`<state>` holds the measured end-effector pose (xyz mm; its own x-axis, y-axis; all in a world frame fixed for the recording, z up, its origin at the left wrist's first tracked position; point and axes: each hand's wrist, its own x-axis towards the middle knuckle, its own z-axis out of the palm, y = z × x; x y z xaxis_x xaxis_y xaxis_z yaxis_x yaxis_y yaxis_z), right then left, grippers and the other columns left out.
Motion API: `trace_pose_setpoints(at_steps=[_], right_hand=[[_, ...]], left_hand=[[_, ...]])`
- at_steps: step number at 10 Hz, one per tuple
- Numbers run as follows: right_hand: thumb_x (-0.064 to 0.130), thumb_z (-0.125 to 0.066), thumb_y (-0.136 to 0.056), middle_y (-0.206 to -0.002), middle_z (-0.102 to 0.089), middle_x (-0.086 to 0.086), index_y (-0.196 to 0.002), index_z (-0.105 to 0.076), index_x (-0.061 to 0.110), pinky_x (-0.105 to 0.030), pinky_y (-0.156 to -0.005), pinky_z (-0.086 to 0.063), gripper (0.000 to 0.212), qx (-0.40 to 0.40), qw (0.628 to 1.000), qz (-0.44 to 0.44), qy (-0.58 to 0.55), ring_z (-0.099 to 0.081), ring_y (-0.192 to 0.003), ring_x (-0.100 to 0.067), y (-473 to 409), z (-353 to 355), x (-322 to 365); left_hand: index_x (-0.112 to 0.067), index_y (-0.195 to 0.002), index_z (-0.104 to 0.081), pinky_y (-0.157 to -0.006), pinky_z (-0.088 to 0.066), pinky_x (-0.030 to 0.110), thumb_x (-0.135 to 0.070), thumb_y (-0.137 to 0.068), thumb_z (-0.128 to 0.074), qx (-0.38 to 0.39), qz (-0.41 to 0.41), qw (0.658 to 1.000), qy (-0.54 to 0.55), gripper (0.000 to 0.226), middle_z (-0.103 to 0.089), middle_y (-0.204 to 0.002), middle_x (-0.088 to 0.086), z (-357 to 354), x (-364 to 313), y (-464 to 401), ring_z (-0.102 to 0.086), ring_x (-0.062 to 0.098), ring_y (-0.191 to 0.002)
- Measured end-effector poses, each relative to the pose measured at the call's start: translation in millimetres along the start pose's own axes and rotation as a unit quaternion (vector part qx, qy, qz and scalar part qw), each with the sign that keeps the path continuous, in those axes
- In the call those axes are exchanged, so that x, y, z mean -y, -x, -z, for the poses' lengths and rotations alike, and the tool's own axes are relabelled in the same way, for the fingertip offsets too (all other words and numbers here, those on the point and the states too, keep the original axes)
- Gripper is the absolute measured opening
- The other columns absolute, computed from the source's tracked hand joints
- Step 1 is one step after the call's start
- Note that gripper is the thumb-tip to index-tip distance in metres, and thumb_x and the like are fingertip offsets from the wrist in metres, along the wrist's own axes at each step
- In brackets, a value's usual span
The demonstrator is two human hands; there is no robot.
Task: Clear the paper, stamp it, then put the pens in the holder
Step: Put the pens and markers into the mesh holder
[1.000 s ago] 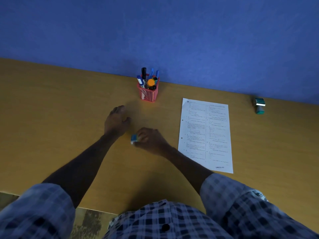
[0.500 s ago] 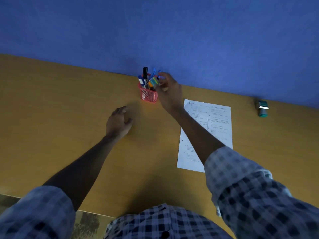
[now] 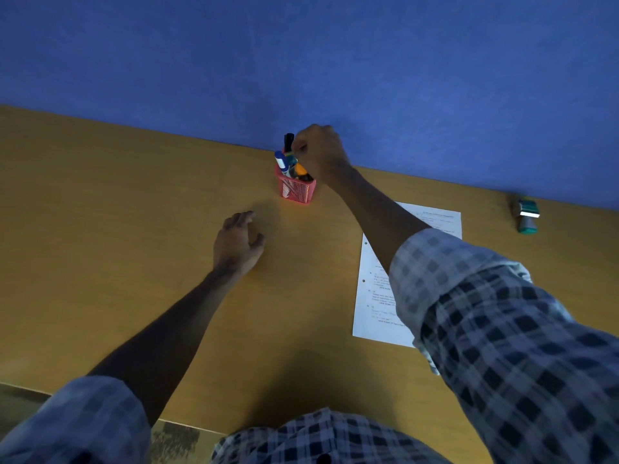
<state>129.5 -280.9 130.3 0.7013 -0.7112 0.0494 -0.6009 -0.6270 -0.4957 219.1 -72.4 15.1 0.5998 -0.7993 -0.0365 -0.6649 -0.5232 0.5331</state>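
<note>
Head view: the right hand (image 3: 318, 155) reaches over the red mesh holder (image 3: 296, 189) near the blue wall (image 3: 335, 61), fingers curled together above the pens (image 3: 284, 162); whether its grip pinches anything, I cannot tell. The left hand (image 3: 237, 244) rests on the tabletop (image 3: 100, 229), grip loosely spread. The paper (image 3: 375, 296) lies right of the holder, the stamp (image 3: 527, 217) well beyond it.

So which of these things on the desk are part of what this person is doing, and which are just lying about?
Part of the job: paper, stamp, pens, red holder, right hand reaching over the holder.

Just there: the desk itself, the blue wall, and the left hand resting idle.
</note>
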Motion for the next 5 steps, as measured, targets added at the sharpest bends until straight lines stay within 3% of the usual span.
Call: trace_pose_setpoints(at_steps=[1, 2, 3, 5], right_hand=[[0.021, -0.053, -0.092, -0.087, -0.071, -0.008, -0.095, -0.073, 0.007, -0.03, -0.06, -0.048, 0.025, -0.01, 0.999, -0.032, 0.002, -0.067, -0.078, -0.024, 1, -1, 2], [0.021, -0.049, -0.093, -0.091, -0.069, -0.006, -0.094, -0.071, 0.009, -0.03, -0.063, -0.047, 0.025, -0.054, 0.998, -0.015, 0.013, -0.064, -0.083, -0.024, 5, -1, 0], [0.023, -0.051, -0.095, -0.104, -0.07, -0.003, -0.102, -0.072, 0.012, -0.036, -0.077, -0.055, 0.025, -0.079, 0.997, 0.006, 0.003, -0.065, -0.09, -0.021, 13, 6, 0], [0.021, -0.055, -0.093, -0.099, -0.071, -0.004, -0.097, -0.073, 0.012, -0.03, -0.072, -0.053, 0.02, -0.109, 0.994, 0.004, -0.017, -0.065, -0.086, -0.021, 46, 19, -13]], left_hand=[[-0.01, -0.129, -0.057, -0.094, -0.048, 0.039, -0.02, -0.085, -0.066, 0.0, 0.0, 1.0, 0.001, 0.046, -0.06, -0.127, 0.007, 1, -2, 0, -0.052, 0.027, -0.121], [-0.01, -0.13, -0.056, -0.095, -0.048, 0.039, -0.019, -0.085, -0.065, 0.002, -0.002, 1.0, -0.002, 0.046, -0.059, -0.128, 0.008, 2, -3, 1, -0.051, 0.027, -0.122], [-0.01, -0.131, -0.056, -0.094, -0.048, 0.04, -0.02, -0.086, -0.065, 0.007, 0.001, 1.0, -0.012, 0.047, -0.059, -0.129, 0.008, 5, -8, 4, -0.05, 0.027, -0.123], [-0.011, -0.131, -0.055, -0.094, -0.049, 0.04, -0.021, -0.086, -0.064, 0.005, -0.008, 1.0, -0.007, 0.047, -0.058, -0.13, 0.007, 7, -19, 11, -0.05, 0.027, -0.123]])
